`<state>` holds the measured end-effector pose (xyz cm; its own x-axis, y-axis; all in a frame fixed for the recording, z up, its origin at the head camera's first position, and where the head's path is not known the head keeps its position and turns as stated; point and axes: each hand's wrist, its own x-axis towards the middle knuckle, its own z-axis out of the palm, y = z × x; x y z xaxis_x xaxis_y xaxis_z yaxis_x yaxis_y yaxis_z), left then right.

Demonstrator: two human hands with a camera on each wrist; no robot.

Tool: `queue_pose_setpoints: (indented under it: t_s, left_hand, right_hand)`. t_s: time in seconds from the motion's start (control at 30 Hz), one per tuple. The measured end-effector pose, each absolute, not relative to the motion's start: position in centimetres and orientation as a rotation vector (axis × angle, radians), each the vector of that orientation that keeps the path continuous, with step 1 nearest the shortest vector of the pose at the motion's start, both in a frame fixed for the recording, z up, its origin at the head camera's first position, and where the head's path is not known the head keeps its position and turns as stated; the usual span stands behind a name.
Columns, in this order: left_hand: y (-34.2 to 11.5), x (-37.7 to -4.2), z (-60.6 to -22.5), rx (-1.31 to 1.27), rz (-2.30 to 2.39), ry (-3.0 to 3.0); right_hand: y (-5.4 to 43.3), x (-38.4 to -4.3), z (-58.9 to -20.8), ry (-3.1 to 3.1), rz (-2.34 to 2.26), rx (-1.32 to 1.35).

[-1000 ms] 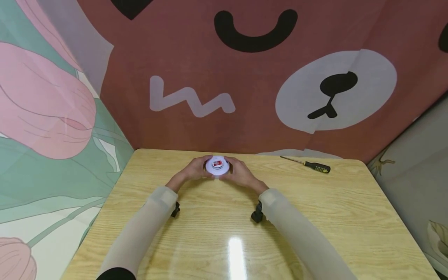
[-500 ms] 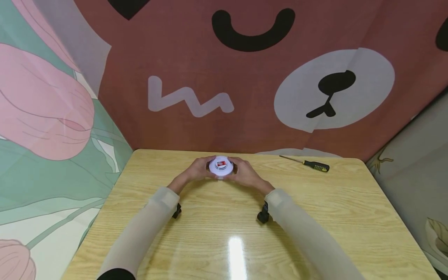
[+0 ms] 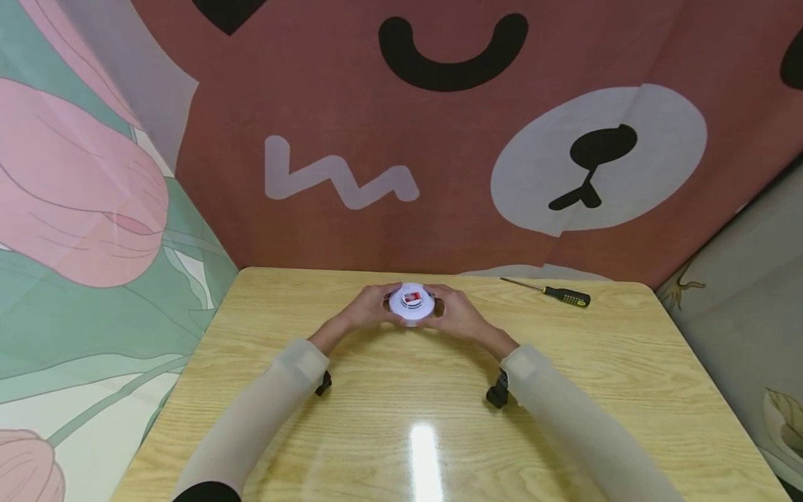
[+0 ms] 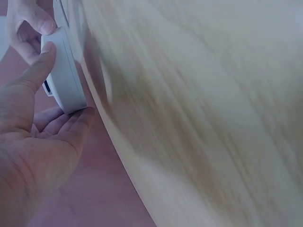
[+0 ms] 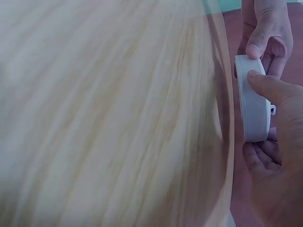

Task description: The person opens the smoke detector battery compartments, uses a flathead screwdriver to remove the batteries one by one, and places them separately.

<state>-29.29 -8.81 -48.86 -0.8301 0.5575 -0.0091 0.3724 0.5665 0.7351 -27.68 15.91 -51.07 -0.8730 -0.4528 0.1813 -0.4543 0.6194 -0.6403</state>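
Near the back edge of the table, a round white smoke detector (image 3: 411, 318) with a red label on its raised centre is held between both hands. My left hand (image 3: 369, 308) grips its left side, thumb on the near rim and fingers round the far side. On the opposite side, my right hand (image 3: 463, 315) grips it in the same way. The left wrist view shows the white side wall of the smoke detector (image 4: 66, 78) between thumb and fingers; the right wrist view shows likewise. Whether its underside touches the table cannot be told.
A screwdriver (image 3: 567, 297) with a black and yellow handle lies at the back right of the wooden table (image 3: 401, 390). Behind the table's back edge hangs a reddish-brown printed cloth (image 3: 351, 237). Printed cloths also stand at both sides.
Both hands have carried the smoke detector a little to the right and slightly nearer the front, with their grip kept. The screwdriver has stayed in place.
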Motion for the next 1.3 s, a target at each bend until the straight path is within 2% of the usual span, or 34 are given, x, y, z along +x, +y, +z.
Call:
queue_pose_setpoints:
  t_s: [0.63,1.3]
  left_hand:
    - [-5.8,-26.7,-49.1,0.896,1.127,2.488]
    - [-4.8,-25.3,-48.0,0.744,1.280,2.147]
  right_hand:
    - [20.0,-23.9,-49.7,-2.838,1.007,0.818]
    - [22.8,-20.9,-49.0,-2.838,1.079,0.840]
